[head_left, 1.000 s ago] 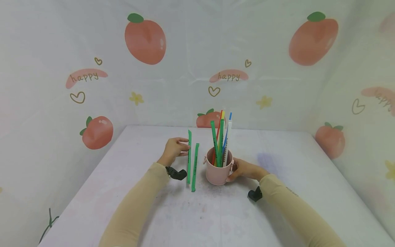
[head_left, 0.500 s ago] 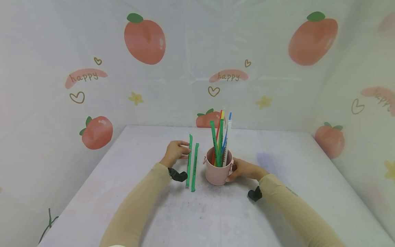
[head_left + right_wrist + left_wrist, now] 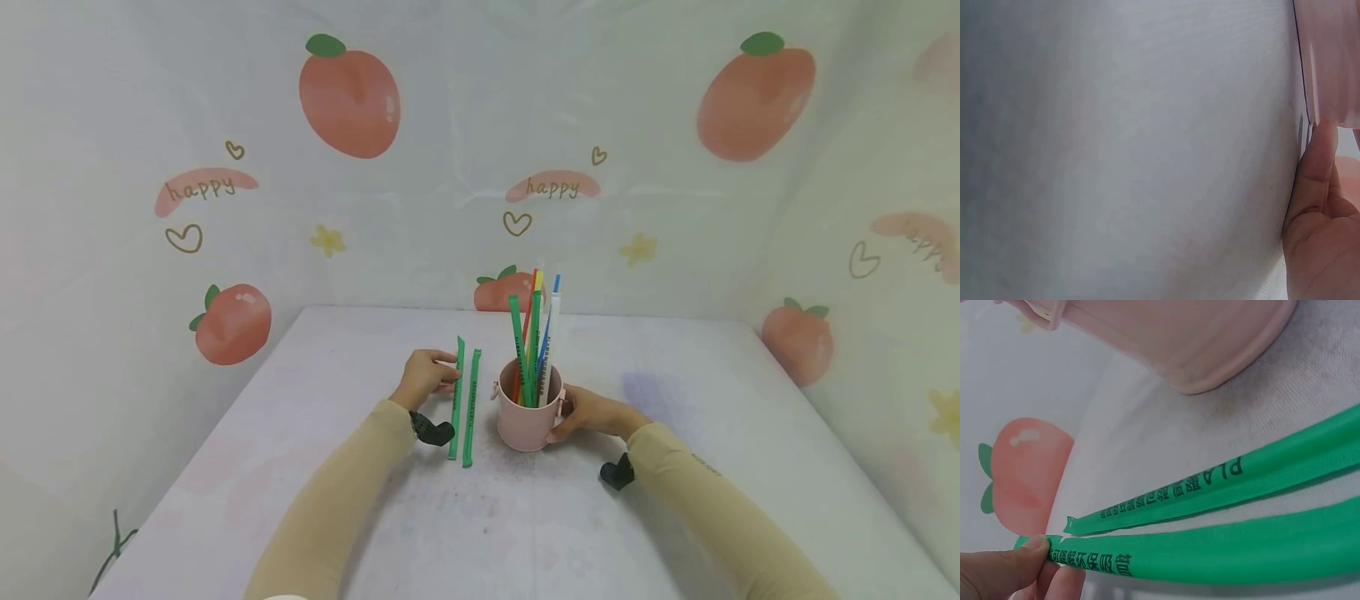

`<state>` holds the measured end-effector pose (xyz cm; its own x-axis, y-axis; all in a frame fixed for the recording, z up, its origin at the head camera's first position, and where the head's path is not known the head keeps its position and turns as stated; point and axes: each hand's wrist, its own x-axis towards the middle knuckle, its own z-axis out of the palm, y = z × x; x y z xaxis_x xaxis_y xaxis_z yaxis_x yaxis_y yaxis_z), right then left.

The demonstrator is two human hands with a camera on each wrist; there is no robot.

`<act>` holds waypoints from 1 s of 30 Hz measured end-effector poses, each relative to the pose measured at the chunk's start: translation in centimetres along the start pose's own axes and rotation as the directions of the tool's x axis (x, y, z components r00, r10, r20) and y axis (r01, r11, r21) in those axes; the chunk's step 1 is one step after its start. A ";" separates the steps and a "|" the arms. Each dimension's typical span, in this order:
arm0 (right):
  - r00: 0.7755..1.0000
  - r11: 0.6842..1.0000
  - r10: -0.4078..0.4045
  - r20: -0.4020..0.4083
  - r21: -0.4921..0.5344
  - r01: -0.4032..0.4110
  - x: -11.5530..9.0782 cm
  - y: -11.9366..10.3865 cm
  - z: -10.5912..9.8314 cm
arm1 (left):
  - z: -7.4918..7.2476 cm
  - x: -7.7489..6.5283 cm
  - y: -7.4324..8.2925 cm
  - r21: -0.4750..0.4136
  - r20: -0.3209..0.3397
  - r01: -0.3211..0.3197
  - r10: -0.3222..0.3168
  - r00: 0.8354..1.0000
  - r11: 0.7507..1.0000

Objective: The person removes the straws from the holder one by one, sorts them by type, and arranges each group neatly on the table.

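Observation:
My left hand (image 3: 423, 379) pinches a green-wrapped straw (image 3: 1210, 556) near its far end, thumb on top, as the left wrist view shows. Beside it, to the right, a second green-wrapped straw (image 3: 471, 408) lies on the table, roughly parallel. Farther right stands a pink bucket (image 3: 525, 427), upright, with small side handles. Several straws (image 3: 534, 350) in green, white, red, yellow and blue lean inside it. My right hand (image 3: 600, 414) holds the bucket at its right side; in the right wrist view a finger (image 3: 1321, 153) meets its lower edge.
The pale table (image 3: 480, 542) runs back to a white curtain (image 3: 450, 208) printed with peaches, hearts and flowers. A dark green cord (image 3: 116, 546) hangs beyond the table's left edge. Black wrist cameras (image 3: 432, 429) sit under both wrists.
My left hand has come slightly nearer the body and lower, bringing the pinched straw alongside the other green straw. My right hand and the bucket stay in place.

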<state>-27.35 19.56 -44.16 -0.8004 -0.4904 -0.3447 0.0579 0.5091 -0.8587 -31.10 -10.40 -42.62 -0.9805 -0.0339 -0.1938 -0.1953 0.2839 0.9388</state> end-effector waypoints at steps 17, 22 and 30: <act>1.000 1.000 -0.010 -0.004 0.000 0.010 0.0 0.0 0.0 | 0.5 0.7 -0.8 0.082 -0.006 0.062 -0.062 0.998 0.995; 1.000 1.000 -0.006 -0.011 -0.012 0.006 0.0 0.0 0.0 | 0.7 0.9 -0.9 0.093 -0.016 0.070 -0.069 0.998 0.993; 1.000 1.000 0.007 -0.004 -0.002 -0.007 0.0 0.0 0.0 | 0.9 1.2 -1.1 0.095 -0.023 0.063 -0.061 0.998 0.993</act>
<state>-27.34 19.51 -44.17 -0.8022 -0.4842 -0.3494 0.0622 0.5141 -0.8554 -31.99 -9.87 -44.18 -0.9670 -0.0728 -0.2442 -0.2535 0.3713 0.8932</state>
